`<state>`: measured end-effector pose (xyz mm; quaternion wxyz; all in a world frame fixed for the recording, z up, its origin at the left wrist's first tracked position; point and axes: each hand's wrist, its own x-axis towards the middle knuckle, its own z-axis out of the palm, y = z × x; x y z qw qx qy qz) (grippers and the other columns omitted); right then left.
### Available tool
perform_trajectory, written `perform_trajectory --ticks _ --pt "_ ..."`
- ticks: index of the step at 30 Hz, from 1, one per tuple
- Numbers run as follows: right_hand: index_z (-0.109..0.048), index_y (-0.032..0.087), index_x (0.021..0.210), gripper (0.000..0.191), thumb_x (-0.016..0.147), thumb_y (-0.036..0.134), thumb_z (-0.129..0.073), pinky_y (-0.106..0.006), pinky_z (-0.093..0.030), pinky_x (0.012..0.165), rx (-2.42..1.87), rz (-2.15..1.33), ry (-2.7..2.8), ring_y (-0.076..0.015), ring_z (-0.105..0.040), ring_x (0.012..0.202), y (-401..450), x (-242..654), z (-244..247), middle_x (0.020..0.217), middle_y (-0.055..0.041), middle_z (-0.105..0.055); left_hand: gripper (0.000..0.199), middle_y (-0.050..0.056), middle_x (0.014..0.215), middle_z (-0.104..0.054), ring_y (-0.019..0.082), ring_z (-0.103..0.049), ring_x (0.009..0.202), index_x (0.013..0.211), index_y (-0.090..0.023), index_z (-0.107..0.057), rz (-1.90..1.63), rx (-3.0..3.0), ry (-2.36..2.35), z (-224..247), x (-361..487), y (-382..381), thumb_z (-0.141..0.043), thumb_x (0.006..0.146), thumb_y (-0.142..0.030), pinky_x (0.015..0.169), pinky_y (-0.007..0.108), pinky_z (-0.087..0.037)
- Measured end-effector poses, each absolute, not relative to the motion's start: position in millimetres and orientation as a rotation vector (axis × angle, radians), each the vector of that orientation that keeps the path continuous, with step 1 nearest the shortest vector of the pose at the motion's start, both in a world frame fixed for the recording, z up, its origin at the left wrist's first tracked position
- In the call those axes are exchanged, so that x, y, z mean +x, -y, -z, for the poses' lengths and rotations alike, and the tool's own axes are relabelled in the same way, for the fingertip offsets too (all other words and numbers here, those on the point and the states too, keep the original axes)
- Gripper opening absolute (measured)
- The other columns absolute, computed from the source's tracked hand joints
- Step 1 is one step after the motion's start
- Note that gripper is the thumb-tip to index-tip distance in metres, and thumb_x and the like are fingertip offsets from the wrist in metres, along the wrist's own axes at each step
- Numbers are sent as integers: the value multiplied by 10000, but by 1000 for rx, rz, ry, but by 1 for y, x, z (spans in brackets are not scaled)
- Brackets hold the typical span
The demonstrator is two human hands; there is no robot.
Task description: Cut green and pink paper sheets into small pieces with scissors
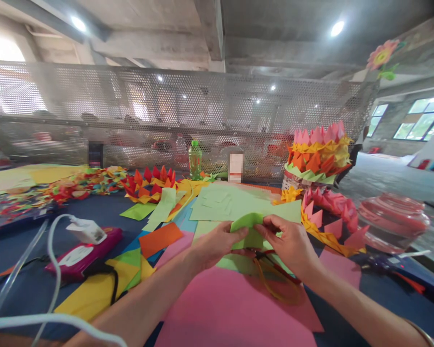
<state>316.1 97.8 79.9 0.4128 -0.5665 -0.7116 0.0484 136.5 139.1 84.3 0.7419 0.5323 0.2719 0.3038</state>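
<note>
A small green paper piece (252,232) is held up between both hands, its top edge curved. My left hand (220,241) pinches it at the left side, thumb in front. My right hand (284,238) grips its upper right corner between thumb and fingers. Below the hands, scissors with yellow and red handles (265,279) lie over a large pink sheet (235,308). Light green sheets (249,200) are spread just behind the hands. An orange paper piece (161,239) lies left of my left hand.
At left are a magenta power strip (110,239) with a white plug (88,231), cables and a heap of paper scraps (94,185). Behind stand a green bottle (195,161) and a perforated metal screen (159,106). At right are folded paper flowers (318,154) and a pink transparent container (392,221).
</note>
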Motion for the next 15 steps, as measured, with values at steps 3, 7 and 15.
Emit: perform_trajectory --ticks 3,7,15 --pt "-574 203 709 260 894 381 -528 -211 -381 530 -1432 -126 1791 -122 -484 549 -98 316 -80 587 47 -532 355 89 907 -718 229 -657 882 996 -148 -706 -665 1166 -589 -83 137 -140 -722 740 -394 797 387 -547" --pt "-583 202 714 269 898 390 -524 -213 -383 544 -1444 -140 1789 -123 -483 559 -97 316 -78 596 45 -528 358 88 924 -718 226 -656 883 1008 -155 -707 -668 1166 -583 -82 137 -141 -721 741 -394 794 384 -548" --pt "-585 204 725 283 903 414 -518 -218 -374 551 -1458 -143 1789 -130 -495 579 -96 316 -79 606 41 -537 335 87 910 -719 216 -662 866 1012 -149 -708 -660 1176 -587 -84 136 -140 -690 775 -385 797 379 -552"
